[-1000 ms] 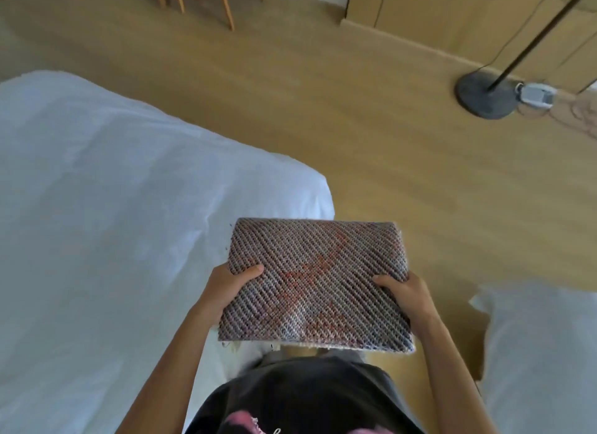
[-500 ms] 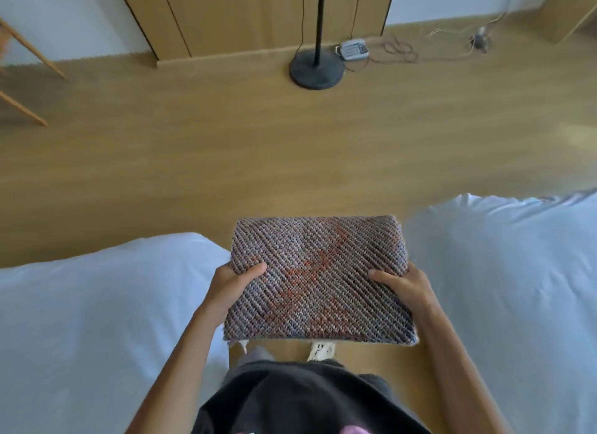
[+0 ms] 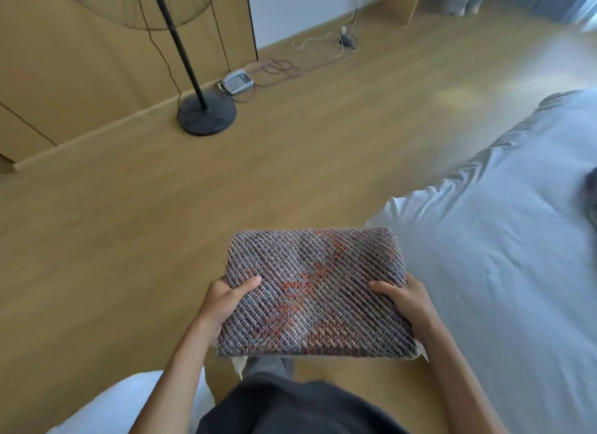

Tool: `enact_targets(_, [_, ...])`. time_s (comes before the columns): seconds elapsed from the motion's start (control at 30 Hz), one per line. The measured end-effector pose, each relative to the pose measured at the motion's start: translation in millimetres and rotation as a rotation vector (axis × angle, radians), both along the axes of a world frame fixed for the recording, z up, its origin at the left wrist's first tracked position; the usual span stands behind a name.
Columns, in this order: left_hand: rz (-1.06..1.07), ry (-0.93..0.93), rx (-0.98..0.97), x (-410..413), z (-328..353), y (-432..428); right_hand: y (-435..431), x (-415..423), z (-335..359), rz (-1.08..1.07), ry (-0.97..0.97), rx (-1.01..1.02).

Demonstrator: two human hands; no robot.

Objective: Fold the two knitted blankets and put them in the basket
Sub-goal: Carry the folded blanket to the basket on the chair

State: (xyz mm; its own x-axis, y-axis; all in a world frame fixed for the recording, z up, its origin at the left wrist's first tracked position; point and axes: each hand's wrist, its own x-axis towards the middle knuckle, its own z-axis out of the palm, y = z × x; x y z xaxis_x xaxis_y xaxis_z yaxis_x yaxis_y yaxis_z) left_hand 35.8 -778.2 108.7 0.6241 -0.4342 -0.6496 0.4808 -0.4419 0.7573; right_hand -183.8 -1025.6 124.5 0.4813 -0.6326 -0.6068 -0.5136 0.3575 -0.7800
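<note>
Both hands, left hand (image 3: 223, 301) and right hand (image 3: 408, 302), gripped the folded blanket (image 3: 315, 293), fingers clamped on its edges; carrying step, basket unseen, must be found next.

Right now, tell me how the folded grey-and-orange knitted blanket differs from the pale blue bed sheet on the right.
The folded grey-and-orange knitted blanket is patterned and coarsely ribbed; the pale blue bed sheet is plain. The blanket is a compact rectangle gripped by the left hand and right hand; the sheet lies spread and wrinkled. Both are fabric.
</note>
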Motion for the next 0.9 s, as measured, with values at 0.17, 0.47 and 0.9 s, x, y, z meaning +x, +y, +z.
enact_targets(0.17, [-0.159, 0.043, -0.023, 85, 3, -68, -35, 49, 1, -0.148, 0.001, -0.021])
enact_targets(0.47, [-0.374, 0.092, 0.0, 173, 0, -208, -101, 94, 5, -0.43, -0.01, 0.0])
enact_targets(0.9, [-0.625, 0.0, 0.03, 220, -1, -471, -299, 122, -7, -0.655, -0.014, -0.012])
